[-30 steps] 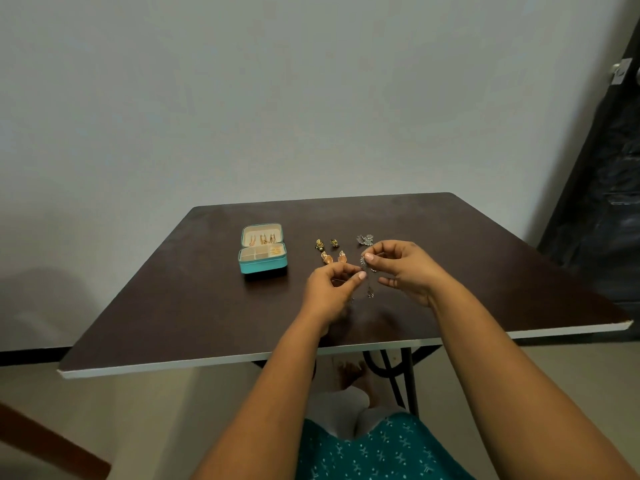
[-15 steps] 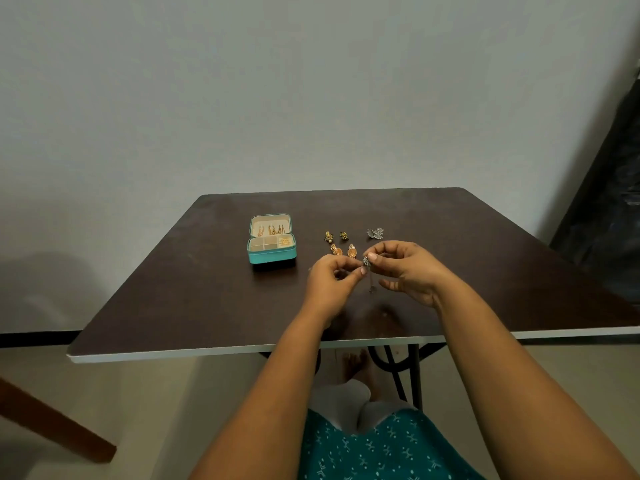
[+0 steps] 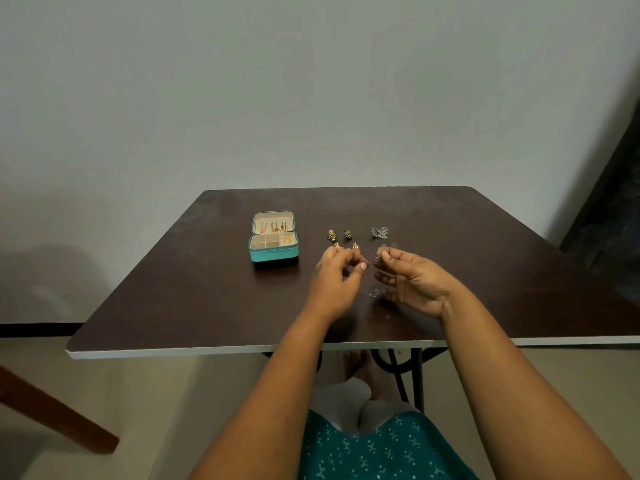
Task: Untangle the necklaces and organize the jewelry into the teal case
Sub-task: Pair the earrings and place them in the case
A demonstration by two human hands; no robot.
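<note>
Left hand (image 3: 334, 277) and right hand (image 3: 414, 277) each pinch one end of a thin silver chain (image 3: 373, 260), thumb against forefinger, the other fingers loosely curled; it spans the gap between the fingertips above the table (image 3: 207, 306). A small pendant (image 3: 374, 292) hangs below, blurred. Count: one open teal case (image 3: 273, 242) left of the hands, gold pieces inside; four gold earrings (image 3: 332, 234) and one silver cluster (image 3: 380, 232) lie beyond the hands.

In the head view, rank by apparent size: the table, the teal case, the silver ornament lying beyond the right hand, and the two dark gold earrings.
1. table
2. teal case
3. silver ornament
4. dark gold earrings, the smallest; the two look alike, so unranked.
</note>
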